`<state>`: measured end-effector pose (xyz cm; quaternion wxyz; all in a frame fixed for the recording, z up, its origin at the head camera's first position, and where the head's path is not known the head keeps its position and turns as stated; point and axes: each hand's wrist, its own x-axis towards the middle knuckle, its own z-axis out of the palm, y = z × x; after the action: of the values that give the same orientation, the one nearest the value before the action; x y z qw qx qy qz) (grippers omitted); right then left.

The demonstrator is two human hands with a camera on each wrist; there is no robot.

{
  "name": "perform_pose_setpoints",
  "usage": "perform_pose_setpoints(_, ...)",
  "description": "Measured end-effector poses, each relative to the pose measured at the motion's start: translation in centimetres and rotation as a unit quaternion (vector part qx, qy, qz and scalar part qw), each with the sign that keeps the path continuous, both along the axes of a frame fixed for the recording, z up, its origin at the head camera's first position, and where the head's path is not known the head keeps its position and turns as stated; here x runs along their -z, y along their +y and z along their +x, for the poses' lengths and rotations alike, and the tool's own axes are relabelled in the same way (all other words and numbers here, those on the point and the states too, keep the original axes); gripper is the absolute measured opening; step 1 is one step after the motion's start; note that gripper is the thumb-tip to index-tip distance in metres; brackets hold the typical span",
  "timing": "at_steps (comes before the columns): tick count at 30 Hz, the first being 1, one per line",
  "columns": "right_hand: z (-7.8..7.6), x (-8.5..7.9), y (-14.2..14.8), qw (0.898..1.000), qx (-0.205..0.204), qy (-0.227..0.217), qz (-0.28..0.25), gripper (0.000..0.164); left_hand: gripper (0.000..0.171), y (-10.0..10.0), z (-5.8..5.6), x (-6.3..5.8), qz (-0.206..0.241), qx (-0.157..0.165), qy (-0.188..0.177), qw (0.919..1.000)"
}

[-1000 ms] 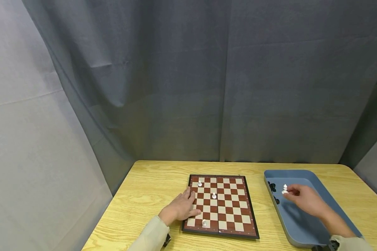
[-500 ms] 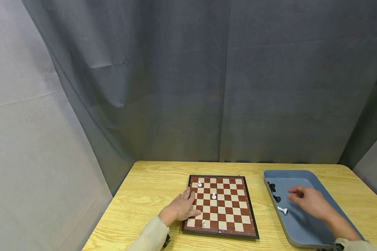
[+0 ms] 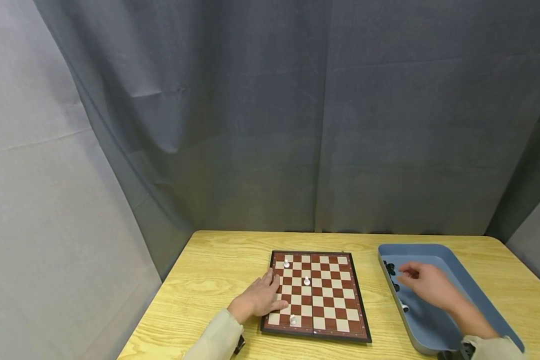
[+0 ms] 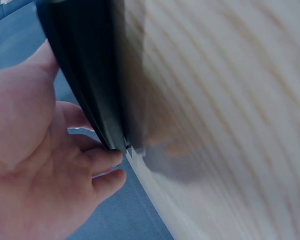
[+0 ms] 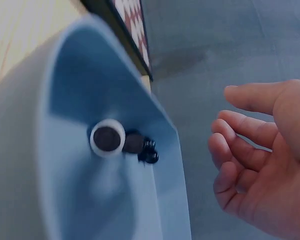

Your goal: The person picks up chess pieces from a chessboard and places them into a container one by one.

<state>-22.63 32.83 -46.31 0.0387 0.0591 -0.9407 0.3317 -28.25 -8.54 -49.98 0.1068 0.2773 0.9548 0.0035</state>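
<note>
A folding chessboard (image 3: 314, 295) with brown and cream squares lies on the table. Three white chess pieces stand on its left half: one near the far edge (image 3: 286, 263), one near the middle fold (image 3: 307, 281), one near the front edge (image 3: 293, 320). My left hand (image 3: 261, 295) rests spread along the board's left edge; the left wrist view has its fingers touching the dark frame (image 4: 85, 75). Over the blue tray (image 3: 436, 325), my right hand (image 3: 427, 285) hovers with loosely bent fingers and holds nothing. A white chess piece (image 5: 108, 138) lies in the tray, base toward the right wrist camera.
Several black chess pieces (image 3: 390, 270) lie along the tray's left wall. The wood-grain table (image 3: 225, 255) carries both board and tray. A grey curtain (image 3: 261, 150) hangs behind it, with a pale cloth (image 3: 49, 200) at the left.
One second ago my right hand pinched a white chess piece above the tray. It let go, and the piece lies by the left wall. The hand shifted slightly left; my left hand stayed put.
</note>
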Motion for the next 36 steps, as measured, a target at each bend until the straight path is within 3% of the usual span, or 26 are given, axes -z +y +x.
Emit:
perform_pose_setpoints(8, -0.7, -0.9, -2.7, 0.999, -0.019, -0.008, -0.036, 0.038, 0.082, 0.0, 0.1, -0.2, 0.007, -0.003, -0.002, 1.0000)
perform_pose_setpoints(24, -1.9, -0.6, -7.3, 0.996, -0.057, 0.019, -0.067, 0.029, 0.081, 0.2, 0.2, -0.5, 0.010, 0.000, -0.003, 0.9999)
perform_pose_setpoints(31, -2.6, 0.0, -9.3, 0.993, -0.057, -0.014, -0.100, 0.026, 0.082, 0.1, 0.2, -0.4, 0.009, -0.003, -0.003, 0.9999)
perform_pose_setpoints(36, -2.8, 0.7, -10.6, 0.990, -0.073, -0.013, -0.117, 0.025, 0.082, 0.0, 0.2, -0.3, 0.006, -0.002, -0.004, 1.0000)
